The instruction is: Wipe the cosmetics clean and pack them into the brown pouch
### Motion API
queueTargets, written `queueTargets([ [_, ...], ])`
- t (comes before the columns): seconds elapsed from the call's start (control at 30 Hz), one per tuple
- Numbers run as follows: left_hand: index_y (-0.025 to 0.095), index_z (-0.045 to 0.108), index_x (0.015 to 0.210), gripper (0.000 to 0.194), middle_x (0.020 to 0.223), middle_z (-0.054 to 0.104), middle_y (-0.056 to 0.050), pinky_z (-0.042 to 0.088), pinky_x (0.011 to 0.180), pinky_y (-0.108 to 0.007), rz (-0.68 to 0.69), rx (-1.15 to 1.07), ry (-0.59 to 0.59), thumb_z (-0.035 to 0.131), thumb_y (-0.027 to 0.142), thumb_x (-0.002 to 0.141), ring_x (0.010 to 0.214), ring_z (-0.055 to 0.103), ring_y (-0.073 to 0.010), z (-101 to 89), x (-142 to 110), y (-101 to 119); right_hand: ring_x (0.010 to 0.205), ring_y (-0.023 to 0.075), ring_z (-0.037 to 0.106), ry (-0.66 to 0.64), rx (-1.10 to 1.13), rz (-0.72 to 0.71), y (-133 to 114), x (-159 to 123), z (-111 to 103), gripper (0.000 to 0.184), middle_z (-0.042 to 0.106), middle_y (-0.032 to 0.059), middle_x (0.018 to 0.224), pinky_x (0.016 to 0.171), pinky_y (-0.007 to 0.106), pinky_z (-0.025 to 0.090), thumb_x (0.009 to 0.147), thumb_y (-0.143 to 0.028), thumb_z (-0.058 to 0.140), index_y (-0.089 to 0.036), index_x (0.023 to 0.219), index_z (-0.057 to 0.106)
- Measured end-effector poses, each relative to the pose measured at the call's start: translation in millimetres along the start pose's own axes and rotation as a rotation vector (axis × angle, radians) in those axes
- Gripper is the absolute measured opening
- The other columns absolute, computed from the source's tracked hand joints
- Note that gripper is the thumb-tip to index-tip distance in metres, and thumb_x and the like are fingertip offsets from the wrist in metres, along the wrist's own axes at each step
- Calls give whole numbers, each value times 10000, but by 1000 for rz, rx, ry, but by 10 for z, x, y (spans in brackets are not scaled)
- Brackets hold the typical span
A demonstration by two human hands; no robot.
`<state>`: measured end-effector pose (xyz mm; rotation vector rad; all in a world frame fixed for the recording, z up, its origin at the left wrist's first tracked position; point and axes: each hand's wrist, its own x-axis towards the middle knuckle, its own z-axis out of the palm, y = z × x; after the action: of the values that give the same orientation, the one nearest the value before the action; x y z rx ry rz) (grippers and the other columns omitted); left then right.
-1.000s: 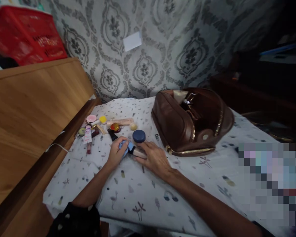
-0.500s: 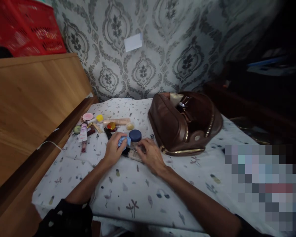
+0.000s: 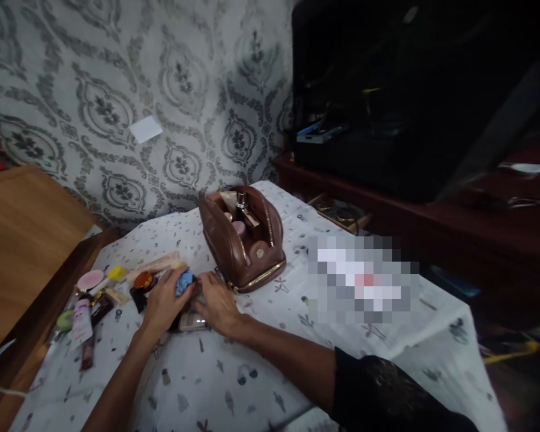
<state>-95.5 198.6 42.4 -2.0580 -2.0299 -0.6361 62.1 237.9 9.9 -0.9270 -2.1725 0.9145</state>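
grey-and-white patterned wallpaper (image 3: 180, 78) rises behind a white-clothed counter (image 3: 225, 384) with small printed motifs. at far left stands a brown wooden panel (image 3: 22, 234); next come a round green jar (image 3: 65, 321), a pink-and-white squeeze tube (image 3: 81, 319), a round pink disc (image 3: 90, 279), a yellow cap (image 3: 116, 273) and a round amber-lidded jar (image 3: 143, 280). the left hand (image 3: 164, 303) grasps a crumpled blue cloth (image 3: 184, 283), fingers bent around it. just below, a beige-filled bottle (image 3: 193, 322) lies on the counter, partly hidden. the right hand (image 3: 218, 305) curls its fingers beside the cloth; whether they grip anything, i cannot tell. further right, an unzipped brown leather bag (image 3: 229, 245) holds small cosmetics (image 3: 252, 221).
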Motion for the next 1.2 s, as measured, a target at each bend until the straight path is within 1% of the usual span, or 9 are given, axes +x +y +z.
queueTargets([
  [0.1, 189, 648, 1114, 326, 1067, 703, -88, 524, 882, -378, -9, -113, 30, 552, 386, 873, 993, 669, -249, -17, 1, 46, 1172, 275, 522, -15, 28, 7, -12, 4, -38, 410, 583, 145, 1225, 992, 411, 433, 781, -141, 664, -145, 1160, 511],
  [0.17, 184, 653, 1087, 320, 1052, 708, -87, 526, 879, -369, -4, -178, 46, 564, 397, 865, 981, 672, -242, -40, 0, 108, 1161, 275, 533, -10, 63, 8, -15, 9, -54, 428, 588, 135, 1219, 981, 421, 436, 779, -176, 685, -165, 1169, 509],
  [0.3, 185, 652, 1101, 327, 1061, 707, -90, 526, 884, -364, 28, -214, 54, 571, 397, 866, 993, 671, -242, -73, -3, 195, 1152, 272, 550, -7, 107, 19, -13, 26, -71, 465, 600, 130, 1227, 951, 410, 443, 766, -182, 692, -176, 1191, 504],
  [0.47, 183, 642, 1138, 345, 1082, 696, -98, 523, 889, -368, 49, -216, 31, 552, 407, 892, 1012, 664, -245, -85, -42, 160, 1071, 256, 593, -26, 140, 29, 3, 49, -66, 421, 645, 110, 1140, 879, 366, 449, 747, -267, 730, -177, 1117, 549],
  [0.57, 181, 646, 1133, 343, 1064, 697, -91, 524, 878, -357, 61, -224, 21, 543, 412, 901, 999, 663, -241, -102, -68, 132, 1008, 260, 616, -42, 145, 36, 22, 71, -34, 457, 663, 100, 1071, 819, 351, 452, 713, -361, 768, -171, 1077, 568],
  [0.63, 186, 652, 1118, 333, 1050, 699, -83, 522, 878, -355, 65, -234, 24, 547, 415, 901, 991, 662, -240, -110, -75, 126, 983, 260, 625, -49, 150, 36, 33, 84, -12, 481, 670, 96, 1052, 792, 341, 451, 694, -380, 784, -168, 1071, 573],
  [0.8, 192, 658, 1110, 302, 1038, 698, -73, 514, 887, -351, 83, -273, 43, 574, 384, 892, 986, 659, -232, -94, -59, 123, 928, 241, 627, -33, 173, 38, 38, 94, -7, 503, 676, 80, 1012, 758, 318, 446, 678, -377, 800, -174, 1077, 572],
  [0.93, 188, 661, 1102, 294, 1020, 694, -72, 506, 882, -348, 69, -305, 38, 582, 375, 890, 973, 654, -229, -79, -48, 107, 865, 220, 621, -36, 199, 56, 28, 88, -45, 464, 684, 66, 984, 737, 306, 446, 683, -334, 792, -178, 1064, 578],
  [1.2, 169, 651, 1117, 340, 1075, 695, -83, 482, 924, -346, -12, -414, 7, 526, 421, 926, 1012, 642, -231, -50, -101, 83, 941, 238, 619, -59, 182, 28, 18, 77, -72, 484, 677, 109, 1043, 829, 351, 466, 726, -242, 746, -130, 1160, 564],
])
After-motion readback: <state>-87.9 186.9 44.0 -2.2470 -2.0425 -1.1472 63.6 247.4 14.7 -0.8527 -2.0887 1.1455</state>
